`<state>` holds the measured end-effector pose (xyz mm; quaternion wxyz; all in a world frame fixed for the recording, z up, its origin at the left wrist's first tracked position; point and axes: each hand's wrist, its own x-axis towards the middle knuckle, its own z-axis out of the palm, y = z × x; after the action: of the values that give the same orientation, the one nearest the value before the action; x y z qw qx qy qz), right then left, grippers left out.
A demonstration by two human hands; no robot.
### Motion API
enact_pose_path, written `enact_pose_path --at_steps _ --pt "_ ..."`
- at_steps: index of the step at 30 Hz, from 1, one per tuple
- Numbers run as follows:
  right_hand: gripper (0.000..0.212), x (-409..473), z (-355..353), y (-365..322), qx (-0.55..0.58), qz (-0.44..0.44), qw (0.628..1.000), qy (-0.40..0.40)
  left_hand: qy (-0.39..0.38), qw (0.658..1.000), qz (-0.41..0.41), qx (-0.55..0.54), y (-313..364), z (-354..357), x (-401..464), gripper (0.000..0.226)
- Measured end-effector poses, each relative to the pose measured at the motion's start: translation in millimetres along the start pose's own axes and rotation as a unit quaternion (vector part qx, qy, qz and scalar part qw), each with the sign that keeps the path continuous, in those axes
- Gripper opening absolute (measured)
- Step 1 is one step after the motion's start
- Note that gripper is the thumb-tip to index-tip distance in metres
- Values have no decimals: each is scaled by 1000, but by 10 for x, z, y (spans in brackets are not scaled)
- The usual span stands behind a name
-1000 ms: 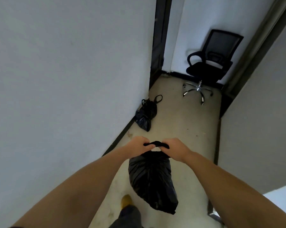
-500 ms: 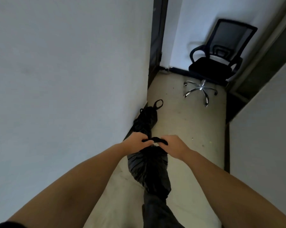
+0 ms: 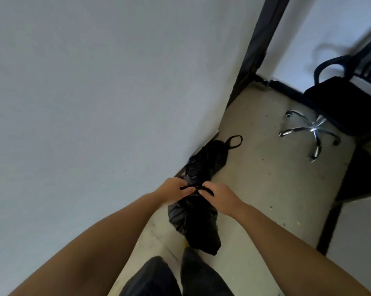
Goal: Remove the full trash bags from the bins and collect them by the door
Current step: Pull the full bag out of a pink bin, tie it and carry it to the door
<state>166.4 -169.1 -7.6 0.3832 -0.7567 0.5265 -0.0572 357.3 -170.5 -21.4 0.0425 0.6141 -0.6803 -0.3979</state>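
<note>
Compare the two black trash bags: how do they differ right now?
The held bag hangs from its ties, gripped by the left hand and right hand; the floor bag lies untouched against the wall. The held bag's ties are pulled taut; the floor bag's loop lies slack. Both are black, filled, closed.

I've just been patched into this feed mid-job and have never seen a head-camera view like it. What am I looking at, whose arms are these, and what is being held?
There is one view, from a wide-angle camera on the person's head, looking forward and down, so the two bare arms reaching in from the bottom are the wearer's own. The left hand and the right hand both grip the tied handles at the top of a black trash bag, which hangs in front of the person's legs. A second black trash bag lies on the floor against the white wall, its handle loop sticking up. Farther on stands a black office chair with a chrome base, near a dark door frame.
</note>
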Motion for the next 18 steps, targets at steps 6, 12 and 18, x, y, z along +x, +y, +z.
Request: enact_pose_path --at_steps 6,12,18 --pt "22 873 419 412 12 -11 1000 -24 -33 998 -48 -27 -372 -11 766 27" --pt "31 1765 1261 869 -48 -28 994 -94 8 967 86 240 -1052 -51 1489 31" --pt "37 2375 2116 1581 -100 0 991 -86 8 864 146 482 -1943 226 1791 32"
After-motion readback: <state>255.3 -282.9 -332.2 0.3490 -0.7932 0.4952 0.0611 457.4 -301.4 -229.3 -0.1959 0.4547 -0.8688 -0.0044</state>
